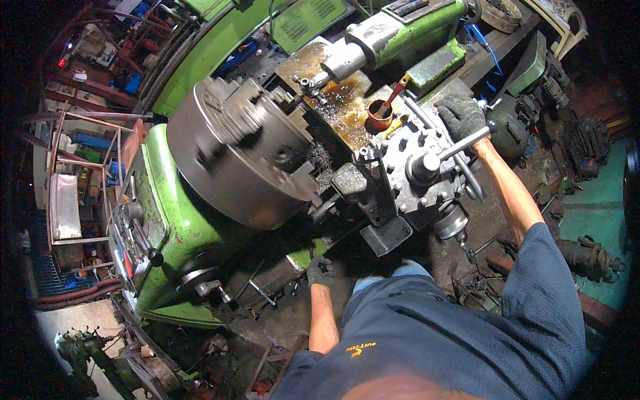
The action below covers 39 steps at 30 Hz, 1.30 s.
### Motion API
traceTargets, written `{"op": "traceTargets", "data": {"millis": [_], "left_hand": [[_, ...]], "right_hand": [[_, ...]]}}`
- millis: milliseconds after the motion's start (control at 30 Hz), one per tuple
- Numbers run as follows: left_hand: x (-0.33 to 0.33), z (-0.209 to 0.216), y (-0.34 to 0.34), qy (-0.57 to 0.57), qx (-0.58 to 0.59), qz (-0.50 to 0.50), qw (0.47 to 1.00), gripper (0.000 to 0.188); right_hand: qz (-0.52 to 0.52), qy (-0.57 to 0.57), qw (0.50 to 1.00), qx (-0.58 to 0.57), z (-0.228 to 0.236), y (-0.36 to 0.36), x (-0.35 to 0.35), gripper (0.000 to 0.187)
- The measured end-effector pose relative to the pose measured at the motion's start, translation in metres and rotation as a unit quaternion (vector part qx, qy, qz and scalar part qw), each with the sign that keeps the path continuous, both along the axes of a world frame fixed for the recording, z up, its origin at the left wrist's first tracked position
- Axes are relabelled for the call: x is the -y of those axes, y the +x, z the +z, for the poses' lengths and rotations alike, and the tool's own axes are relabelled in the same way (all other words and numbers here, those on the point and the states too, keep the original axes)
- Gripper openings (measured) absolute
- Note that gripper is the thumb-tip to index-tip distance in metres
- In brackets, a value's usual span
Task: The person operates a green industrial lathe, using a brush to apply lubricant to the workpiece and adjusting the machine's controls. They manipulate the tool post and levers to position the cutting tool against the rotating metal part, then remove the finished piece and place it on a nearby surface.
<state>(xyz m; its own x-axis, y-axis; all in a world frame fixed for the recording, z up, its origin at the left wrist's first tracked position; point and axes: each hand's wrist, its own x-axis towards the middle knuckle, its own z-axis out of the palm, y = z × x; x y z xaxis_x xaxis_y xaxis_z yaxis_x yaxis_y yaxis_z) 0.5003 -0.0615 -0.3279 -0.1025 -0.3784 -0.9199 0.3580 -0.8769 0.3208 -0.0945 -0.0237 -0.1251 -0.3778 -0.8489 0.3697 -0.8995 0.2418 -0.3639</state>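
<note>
A green metal lathe fills the middle of the view, with a big grey chuck (223, 160) whose holes and jaws look blurred. My right hand (461, 117), in a dark glove, lies with extended fingers at the far right side of the tool post (400, 170). Just in front of that hand a bare metal clamping handle (465, 143) crosses my wrist. Down by the green lower front of the machine is my left hand (321, 272), also gloved, fingers curled; whatever they close on is hidden. A brush (397, 93) stands in a reddish-brown cup (380, 119) behind the tool post.
The green tailstock (407, 37) stands at the back. Oily brown fluid and chips cover the surface (343, 93) before it. A round handwheel (452, 221) juts out near my right side. Control levers (153, 257) stick out of the headstock at left.
</note>
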Motion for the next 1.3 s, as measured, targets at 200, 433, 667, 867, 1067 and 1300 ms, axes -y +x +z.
{"op": "traceTargets", "data": {"millis": [200,433,667,867,1067,1300], "left_hand": [[0.001,-0.002,0.001,-0.012,0.015,-0.014,1.0,0.015],[0.0,-0.002,0.0,-0.019,0.012,-0.018,1.0,0.018],[0.0,0.0,-0.001,-0.004,0.02,-0.009,1.0,0.019],[0.002,0.0,-0.002,0.0,0.023,-0.022,1.0,0.018],[0.001,-0.006,0.001,-0.006,0.007,-0.02,1.0,0.018],[0.0,-0.006,0.0,-0.003,0.019,-0.011,1.0,0.019]], "right_hand": [[-0.005,0.014,1.0,-0.012,0.001,0.002,0.0,0.023],[-0.001,0.008,1.0,-0.03,-0.004,-0.001,-0.001,0.025],[0.008,0.005,0.999,-0.036,0.001,0.002,-0.001,0.023],[-0.002,0.011,1.0,-0.006,0.008,0.005,0.001,0.024],[0.003,-0.003,0.999,-0.038,0.001,0.002,0.0,0.024],[0.004,0.007,1.0,-0.023,0.004,0.003,0.0,0.024]]}}
